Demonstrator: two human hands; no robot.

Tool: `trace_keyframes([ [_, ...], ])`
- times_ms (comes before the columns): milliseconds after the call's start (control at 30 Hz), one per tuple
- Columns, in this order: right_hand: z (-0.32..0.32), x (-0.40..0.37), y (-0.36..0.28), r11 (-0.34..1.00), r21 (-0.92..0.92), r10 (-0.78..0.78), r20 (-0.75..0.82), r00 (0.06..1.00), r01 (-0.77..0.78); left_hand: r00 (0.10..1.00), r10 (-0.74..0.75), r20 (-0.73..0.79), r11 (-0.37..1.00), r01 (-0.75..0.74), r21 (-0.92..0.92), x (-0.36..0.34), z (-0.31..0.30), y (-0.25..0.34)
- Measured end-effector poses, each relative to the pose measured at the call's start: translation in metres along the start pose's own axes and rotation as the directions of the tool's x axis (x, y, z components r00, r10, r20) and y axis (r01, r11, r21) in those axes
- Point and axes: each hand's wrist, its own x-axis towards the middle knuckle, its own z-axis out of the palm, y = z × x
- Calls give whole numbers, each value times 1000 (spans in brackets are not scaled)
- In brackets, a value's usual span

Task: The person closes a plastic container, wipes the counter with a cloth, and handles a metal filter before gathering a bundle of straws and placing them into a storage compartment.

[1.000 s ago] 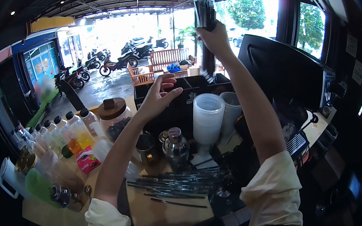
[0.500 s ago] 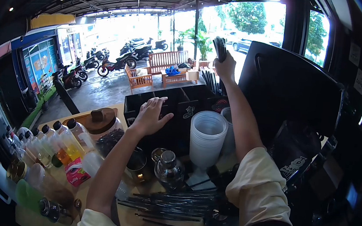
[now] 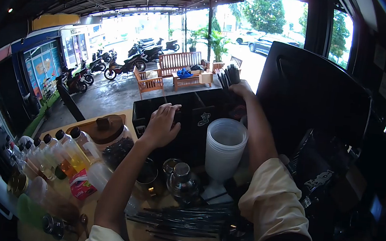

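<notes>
My right hand (image 3: pixel 242 88) is closed around a bundle of black straws (image 3: pixel 228 76) at the right end of a black divided box (image 3: pixel 180 131). Where the held straws end and those standing in the box begin is hard to make out. My left hand (image 3: pixel 160 125) hovers at or touches the box's front left part, fingers loosely stretched and thumb apart, holding nothing. On the counter below, more loose black straws (image 3: pixel 178 220) lie in a spread pile. A tall stack of translucent plastic cups (image 3: pixel 223 154) stands between my forearms, near a metal shaker (image 3: pixel 181 180).
Several bottles with black caps (image 3: pixel 77 148) line the counter's left side, beside a pink packet (image 3: pixel 82 185). A round brown lid (image 3: pixel 107 128) lies behind them. A large dark panel (image 3: pixel 313 95) rises on the right. Wooden benches (image 3: pixel 180 65) and motorbikes stand beyond the counter.
My right hand has come down from above the box with the straws, to its right end. My left hand has barely shifted. The view has tilted slightly.
</notes>
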Motion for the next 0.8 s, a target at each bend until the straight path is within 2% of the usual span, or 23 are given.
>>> trace_keyframes([
  [67, -3, 2, 3, 1000, -29, 3, 58, 998, -1, 1000, -2, 1, 1000, 2, 1, 0, -1, 0],
  [133, -6, -2, 1, 998, 58, 3, 211, 977, -16, 1000, 8, 2, 1000, -8, -15, 0, -2, -1],
  [267, -16, -6, -7, 984, 147, 46, 320, 946, -98, 1000, 8, 22, 1000, -8, -13, 0, -5, 0],
  [333, -10, 9, 0, 989, -100, 128, 232, 964, -107, 1000, 5, 29, 1000, -5, -3, -1, -3, -1],
  [367, -10, 12, 5, 990, -98, 122, 232, 965, -102, 1000, 5, 26, 1000, -5, 1, -1, -2, -1],
  [433, -10, 0, 5, 992, -20, -112, 346, 931, 127, 1000, -2, 21, 1000, 2, 8, -1, -2, 1],
  [500, -20, -9, -5, 994, -58, -63, 412, 909, 95, 1000, -3, 26, 1000, 3, 11, 0, -1, -1],
  [567, -24, -20, -18, 968, -237, -30, 204, 978, 79, 999, -1, 37, 1000, 1, 11, 1, -3, 1],
  [633, -26, -30, -38, 967, -241, -45, 174, 984, 87, 999, -3, 50, 1000, 3, -9, 1, -7, 4],
  [700, -23, -20, -47, 952, -215, -223, -11, 975, 216, 998, -20, 55, 1000, 20, -4, 1, -10, 6],
  [733, -20, -16, -48, 951, -215, -228, -9, 974, 221, 998, -36, 57, 999, 37, 0, 1, -11, 7],
  [800, -10, -12, -51, 826, -268, -538, -113, 835, 496, 999, -34, 14, 999, 34, 2, 0, -13, 8],
])
